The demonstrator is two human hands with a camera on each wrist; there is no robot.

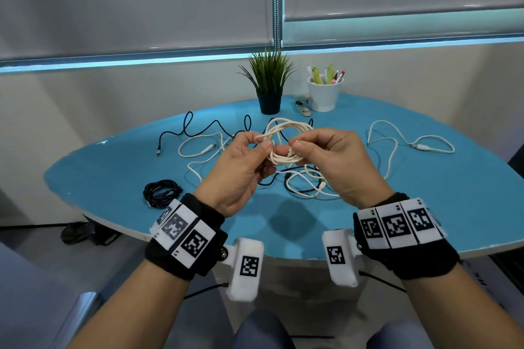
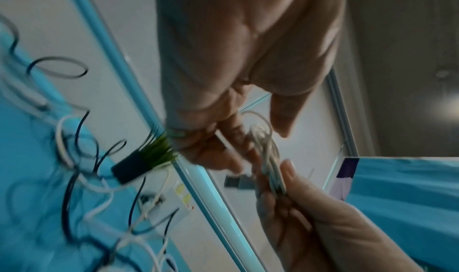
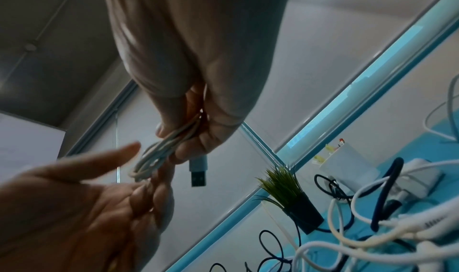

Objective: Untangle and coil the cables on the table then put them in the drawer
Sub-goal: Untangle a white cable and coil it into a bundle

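both hands [image 1: 286, 161] pinching cream cable [image 1: 283, 142], wound in several loose loops, above blue table [image 1: 425, 207]

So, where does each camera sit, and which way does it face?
Head: above, facing forward and down at the table; both hands and forearms show.
Left wrist: under the left hand, facing along it to the fingers.
Right wrist: under the right hand, likewise.
All share the white coil, held by both hands, and the plant.
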